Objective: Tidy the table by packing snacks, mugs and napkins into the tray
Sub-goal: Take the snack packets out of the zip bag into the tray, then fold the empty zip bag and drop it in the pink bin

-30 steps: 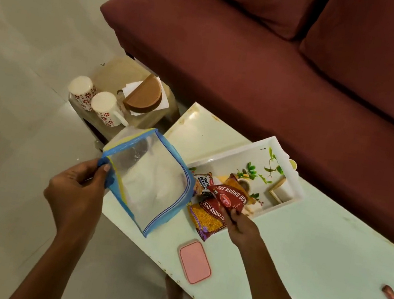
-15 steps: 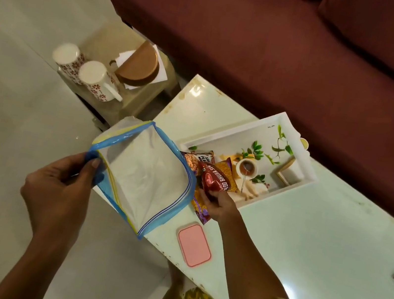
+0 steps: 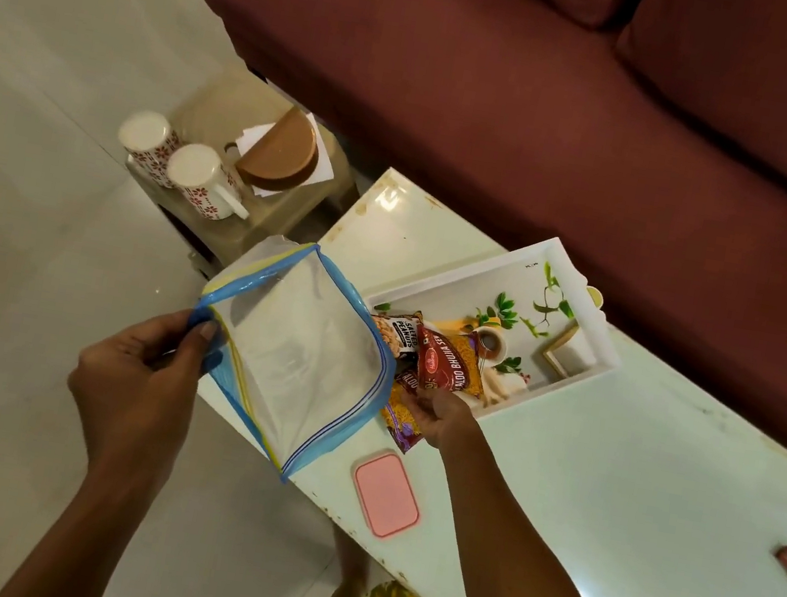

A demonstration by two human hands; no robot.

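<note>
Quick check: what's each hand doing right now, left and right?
Left hand: closed, pinching the rim of the zip bag.
Right hand: closed, gripping the red snack packet.

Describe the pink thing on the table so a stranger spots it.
Find the pale table before the maroon sofa. At its near edge, short of the white tray, lies a flat rounded rectangle, plain pink unlike the printed snack packets.

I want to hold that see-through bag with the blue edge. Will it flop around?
Probably floppy: the zip bag sags and creases where the left hand pinches its edge. Likely very light, since it looks empty. Its shiny plastic may feel slippery.
</note>
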